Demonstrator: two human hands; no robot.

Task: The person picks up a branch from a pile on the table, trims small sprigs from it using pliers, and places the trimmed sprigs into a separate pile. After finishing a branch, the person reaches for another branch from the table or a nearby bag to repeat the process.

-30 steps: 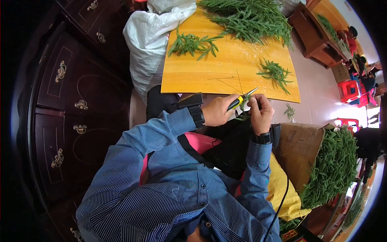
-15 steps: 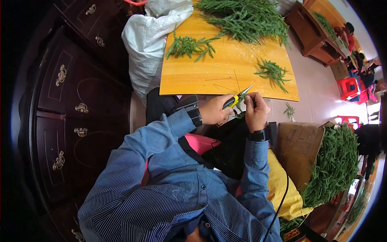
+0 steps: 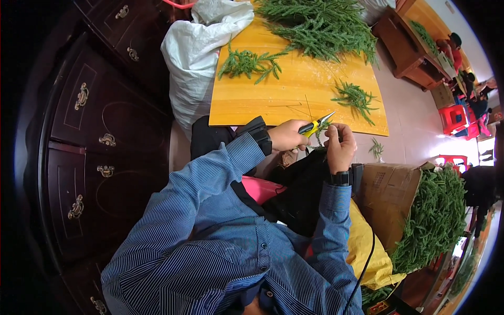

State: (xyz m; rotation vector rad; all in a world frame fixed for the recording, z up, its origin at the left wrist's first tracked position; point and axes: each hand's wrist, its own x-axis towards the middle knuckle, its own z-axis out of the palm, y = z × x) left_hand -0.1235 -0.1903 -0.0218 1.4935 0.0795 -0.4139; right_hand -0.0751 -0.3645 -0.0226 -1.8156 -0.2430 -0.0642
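My left hand (image 3: pixel 286 135) is closed round the yellow-and-black handles of long-nose pliers (image 3: pixel 309 127), whose metal jaws point up to the right. Beside it, my right hand (image 3: pixel 341 148) pinches a small green artificial pine sprig (image 3: pixel 322 129) just by the jaws. Whether the jaws touch the sprig I cannot tell. Both hands are over my lap, close to the near edge of the yellow wooden table (image 3: pixel 252 100). Thin wires (image 3: pixel 286 106) lie on the table near the pliers. One small pine sprig cluster (image 3: pixel 355 98) lies at the right, another green cluster (image 3: pixel 247 64) at the left.
A large heap of pine sprigs (image 3: pixel 320 26) covers the table's far side. A white woven sack (image 3: pixel 189 58) stands at its left, dark cabinets (image 3: pixel 105 121) further left. A cardboard box (image 3: pixel 386 194) with greenery (image 3: pixel 433 210) and a yellow sack (image 3: pixel 365 247) are at my right. People sit far right.
Both hands have shifted slightly to the right with the pliers and the sprig. My left forearm has turned a little. The things on the table look the same.
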